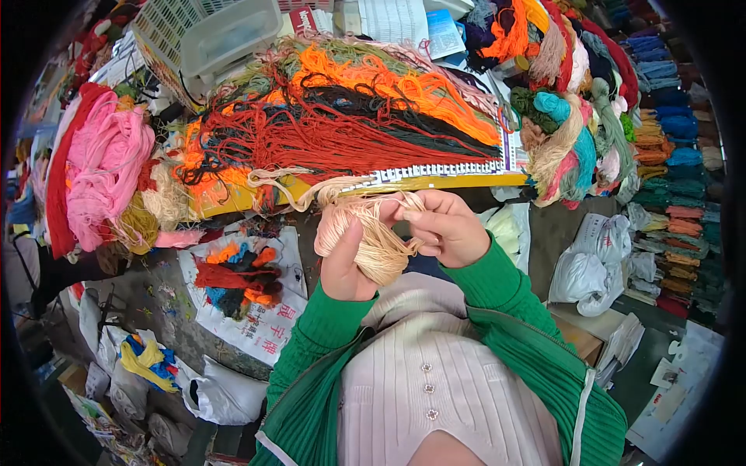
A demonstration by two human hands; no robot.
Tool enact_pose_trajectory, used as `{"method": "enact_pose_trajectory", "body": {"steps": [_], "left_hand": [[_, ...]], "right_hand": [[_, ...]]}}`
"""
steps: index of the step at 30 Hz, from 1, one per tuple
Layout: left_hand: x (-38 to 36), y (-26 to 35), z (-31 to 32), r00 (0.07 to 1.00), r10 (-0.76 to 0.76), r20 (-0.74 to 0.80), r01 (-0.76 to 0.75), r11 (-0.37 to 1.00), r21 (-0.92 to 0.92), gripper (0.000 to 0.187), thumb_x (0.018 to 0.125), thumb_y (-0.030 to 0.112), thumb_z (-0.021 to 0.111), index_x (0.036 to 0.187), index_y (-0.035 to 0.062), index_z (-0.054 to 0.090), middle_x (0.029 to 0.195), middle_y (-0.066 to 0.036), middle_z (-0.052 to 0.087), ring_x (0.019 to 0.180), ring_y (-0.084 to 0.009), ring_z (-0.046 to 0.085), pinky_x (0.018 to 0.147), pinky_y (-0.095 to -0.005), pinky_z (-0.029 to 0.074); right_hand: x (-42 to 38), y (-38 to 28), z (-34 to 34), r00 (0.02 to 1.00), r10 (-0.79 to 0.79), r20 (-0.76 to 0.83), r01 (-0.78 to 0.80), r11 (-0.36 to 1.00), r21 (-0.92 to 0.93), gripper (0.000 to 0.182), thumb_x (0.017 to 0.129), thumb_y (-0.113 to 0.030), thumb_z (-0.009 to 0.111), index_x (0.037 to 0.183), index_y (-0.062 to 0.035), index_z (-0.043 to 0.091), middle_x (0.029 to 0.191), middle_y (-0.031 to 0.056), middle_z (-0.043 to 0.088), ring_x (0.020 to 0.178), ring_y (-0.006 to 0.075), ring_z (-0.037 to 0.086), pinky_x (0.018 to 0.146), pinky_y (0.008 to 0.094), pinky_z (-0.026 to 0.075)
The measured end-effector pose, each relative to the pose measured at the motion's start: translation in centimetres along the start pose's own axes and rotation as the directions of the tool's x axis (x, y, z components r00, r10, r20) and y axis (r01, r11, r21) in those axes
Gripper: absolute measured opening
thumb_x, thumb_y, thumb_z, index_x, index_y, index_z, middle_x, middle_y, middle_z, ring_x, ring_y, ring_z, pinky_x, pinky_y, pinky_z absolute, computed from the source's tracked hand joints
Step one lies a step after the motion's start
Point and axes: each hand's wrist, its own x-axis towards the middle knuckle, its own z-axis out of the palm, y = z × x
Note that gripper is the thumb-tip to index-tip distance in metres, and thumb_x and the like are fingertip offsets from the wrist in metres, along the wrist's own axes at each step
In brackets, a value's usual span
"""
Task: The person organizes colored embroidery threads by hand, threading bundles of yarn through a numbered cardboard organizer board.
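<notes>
Both of my hands are raised in front of my chest and hold a bundle of cream yarn [373, 233]. My left hand [342, 268] wraps around the bundle's lower part. My right hand [447, 227] pinches its upper strands between thumb and fingers. A tail of the same cream yarn [284, 182] runs up and left onto the table. I wear green sleeves over a white ribbed top.
A table with a yellow edge [435, 182] carries a heap of orange, red, black and green yarn [342, 109]. Pink yarn [105, 167] lies at the left, mixed skeins [575, 101] hang at the right. A white basket [206, 35] stands behind. Bags [594, 264] and yarn scraps [237, 279] lie on the floor.
</notes>
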Motion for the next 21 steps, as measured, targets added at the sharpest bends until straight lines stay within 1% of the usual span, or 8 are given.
{"method": "enact_pose_trajectory", "body": {"steps": [2,4,9,11,14,17,19,21], "left_hand": [[-0.1,0.1,0.1,1.0,0.012,0.02,-0.013,0.999,0.036,0.042,0.083,0.026,0.029,0.11,-0.0052,0.037,0.115,-0.016,0.037,0.106,-0.0247,0.036,0.089,-0.0363,0.028],[-0.1,0.3,0.6,0.997,0.004,0.072,-0.01,0.996,0.086,0.042,0.083,0.026,0.029,0.11,-0.0055,0.036,0.115,-0.016,0.037,0.106,-0.025,0.037,0.089,-0.0364,0.028],[-0.2,0.1,0.2,0.999,-0.007,0.035,0.003,0.996,0.093,0.041,0.084,0.025,0.029,0.109,-0.0058,0.037,0.114,-0.016,0.038,0.104,-0.0252,0.039,0.088,-0.0364,0.029],[-0.1,0.3,0.4,1.0,-0.007,0.017,0.006,0.996,0.085,0.041,0.084,0.025,0.029,0.108,-0.0059,0.037,0.113,-0.016,0.039,0.103,-0.0253,0.04,0.088,-0.0364,0.03],[0.0,0.4,0.4,0.998,0.033,0.06,-0.034,0.999,0.012,0.04,0.084,0.025,0.029,0.106,-0.0057,0.039,0.109,-0.016,0.043,0.1,-0.0254,0.042,0.087,-0.0362,0.031],[0.0,0.3,0.2,0.999,0.037,0.004,-0.036,0.996,-0.083,0.036,0.081,0.021,0.035,0.104,-0.0056,0.041,0.104,-0.016,0.046,0.096,-0.0247,0.045,0.085,-0.0361,0.033],[0.1,0.3,0.3,0.997,0.064,0.033,-0.067,0.994,0.087,0.033,0.076,0.013,0.044,0.103,-0.0052,0.042,0.101,-0.015,0.048,0.094,-0.0227,0.047,0.084,-0.0345,0.035],[0.5,0.5,0.6,0.998,0.059,0.017,-0.061,0.99,0.125,0.031,0.073,0.006,0.046,0.102,-0.0044,0.042,0.098,-0.014,0.049,0.09,-0.0208,0.048,0.081,-0.0324,0.037]], "right_hand": [[-0.2,-0.2,0.5,0.999,0.032,-0.016,-0.032,0.999,-0.001,0.018,0.074,-0.011,0.051,0.085,0.0033,0.053,0.05,-0.0045,0.04,0.039,0.0016,0.029,0.036,0.0167,0.02],[0.0,0.0,1.1,0.997,-0.008,-0.077,-0.012,0.967,-0.254,0.014,0.07,-0.005,0.054,0.082,0.0028,0.055,0.055,-0.0016,0.047,0.04,0.0008,0.03,0.036,0.0158,0.02],[0.2,0.2,0.8,0.999,-0.031,-0.04,0.018,0.959,-0.282,0.012,0.068,-0.004,0.056,0.079,0.0027,0.057,0.059,-0.0002,0.05,0.042,0.0009,0.033,0.036,0.0161,0.02],[0.1,0.1,0.3,0.998,0.041,-0.039,-0.049,0.975,-0.217,0.014,0.07,-0.004,0.055,0.082,0.0039,0.056,0.072,0.0039,0.056,0.06,0.0073,0.05,0.054,0.0193,0.041],[0.2,-0.2,1.0,1.0,-0.024,0.001,0.024,0.999,-0.046,0.015,0.071,-0.003,0.053,0.084,0.0039,0.056,0.073,0.0043,0.056,0.059,0.007,0.051,0.051,0.0178,0.04],[0.1,-0.7,1.2,1.0,0.02,-0.012,-0.021,0.998,-0.056,0.014,0.072,-0.004,0.053,0.084,0.0022,0.056,0.068,0.0015,0.055,0.05,0.0029,0.045,0.041,0.0149,0.032],[0.2,-0.4,0.4,0.999,0.036,-0.008,-0.037,0.998,-0.06,0.014,0.072,-0.005,0.053,0.084,0.0014,0.056,0.065,-0.0001,0.053,0.047,0.0014,0.039,0.038,0.0148,0.027],[0.4,-0.2,0.0,0.999,0.053,-0.004,-0.053,0.996,-0.065,0.014,0.072,-0.006,0.053,0.084,0.0005,0.057,0.062,-0.0017,0.051,0.043,-0.0002,0.034,0.035,0.0146,0.021]]}}
